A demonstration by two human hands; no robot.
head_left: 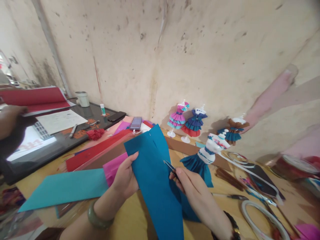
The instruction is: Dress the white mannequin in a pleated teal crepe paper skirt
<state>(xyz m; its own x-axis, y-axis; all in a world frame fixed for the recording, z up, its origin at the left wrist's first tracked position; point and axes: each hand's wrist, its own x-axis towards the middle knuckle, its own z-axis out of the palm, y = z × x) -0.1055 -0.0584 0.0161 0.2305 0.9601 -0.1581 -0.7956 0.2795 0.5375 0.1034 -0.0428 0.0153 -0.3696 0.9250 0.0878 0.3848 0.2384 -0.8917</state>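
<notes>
My left hand (125, 178) pinches the left edge of a long, folded sheet of teal-blue crepe paper (156, 180), thumb on top. My right hand (191, 186) is closed around small pointed scissors (169, 165). Their slightly parted tips lie over the right part of the sheet, and the fingers hide most of the handles. Just beyond my right hand stands a small white dress form (210, 150) with a pleated teal skirt (198, 171), tilted in view. More of the blue paper hangs below my right wrist.
Three small mannequins in paper dresses (196, 121) stand along the wall. Turquoise paper (67, 186) and red paper (100, 150) lie left. Tape roll (265, 216) and a phone (266, 181) lie right. Another person's hand (11, 121) is at far left, near a mug (82, 99).
</notes>
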